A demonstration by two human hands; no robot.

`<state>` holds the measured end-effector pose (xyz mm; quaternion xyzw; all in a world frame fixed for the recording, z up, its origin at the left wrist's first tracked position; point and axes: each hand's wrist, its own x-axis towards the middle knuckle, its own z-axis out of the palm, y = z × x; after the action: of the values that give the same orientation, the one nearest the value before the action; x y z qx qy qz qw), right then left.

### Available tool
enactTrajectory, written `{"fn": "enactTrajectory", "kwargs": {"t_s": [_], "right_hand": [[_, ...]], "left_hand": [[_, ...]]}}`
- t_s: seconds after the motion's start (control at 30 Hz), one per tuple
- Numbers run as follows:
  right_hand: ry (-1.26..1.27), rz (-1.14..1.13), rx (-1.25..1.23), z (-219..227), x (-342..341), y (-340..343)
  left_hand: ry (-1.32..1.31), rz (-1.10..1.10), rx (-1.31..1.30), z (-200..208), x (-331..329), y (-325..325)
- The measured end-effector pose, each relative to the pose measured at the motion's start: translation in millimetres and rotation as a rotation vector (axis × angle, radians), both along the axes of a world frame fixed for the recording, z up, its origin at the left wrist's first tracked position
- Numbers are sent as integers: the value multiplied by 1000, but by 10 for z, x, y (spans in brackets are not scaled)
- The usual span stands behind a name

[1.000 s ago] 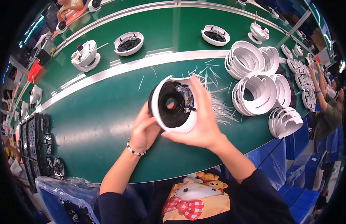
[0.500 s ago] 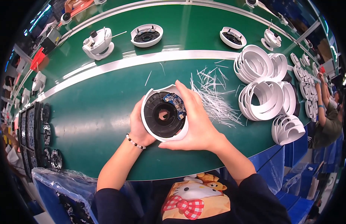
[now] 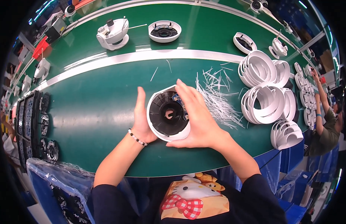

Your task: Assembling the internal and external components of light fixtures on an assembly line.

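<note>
A round white camera housing point(image 3: 151, 127) with a black ring-shaped plastic part point(image 3: 160, 112) set inside is held over the table in front of me. My right hand point(image 3: 198, 119) wraps its right side, fingers along the upper edge and thumb along the lower. A small blue circuit board point(image 3: 176, 98) shows on the black part, mostly covered by those fingers. My left hand point(image 3: 144, 125) supports the housing from the left and beneath, its thumb raised away from the rim. Its other fingers are mostly hidden; skin shows through the centre hole.
Right of my hands lies a pile of thin white strips point(image 3: 217, 100). Beyond it stand stacks of white ring shells point(image 3: 251, 114). Black trays of parts point(image 3: 27, 127) line the left edge. A partly built camera point(image 3: 115, 35) and a white base point(image 3: 164, 37) stand behind the metal rail.
My left thumb has lifted away from the housing. The housing has turned in my hands, so the circuit board now sits farther under my right fingers. The whole view has shifted slightly.
</note>
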<state>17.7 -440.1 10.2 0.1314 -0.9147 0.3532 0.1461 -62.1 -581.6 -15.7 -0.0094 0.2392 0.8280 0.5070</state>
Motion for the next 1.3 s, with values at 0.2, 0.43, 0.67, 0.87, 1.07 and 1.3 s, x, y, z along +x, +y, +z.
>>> {"fn": "enactTrajectory", "kwargs": {"t_s": [0.2,0.43,0.67,0.87,1.07,1.3], "right_hand": [[-52,200,86,194,0,61],[76,-99,0,-98,89,-147],[156,-217,4,10,202,-188],[408,-261,181,196,772,158],[349,-772,471,435,1219,985],[2,-724,542,355,1368,1477]], "left_hand": [[-35,-169,211,-196,-72,-104],[223,-36,158,-175,27,-71],[103,296,34,180,15,26],[209,688,-165,216,-890,-574],[214,1095,-354,-54,-2299,-873],[326,1012,-620,-610,-3392,-1068]]}}
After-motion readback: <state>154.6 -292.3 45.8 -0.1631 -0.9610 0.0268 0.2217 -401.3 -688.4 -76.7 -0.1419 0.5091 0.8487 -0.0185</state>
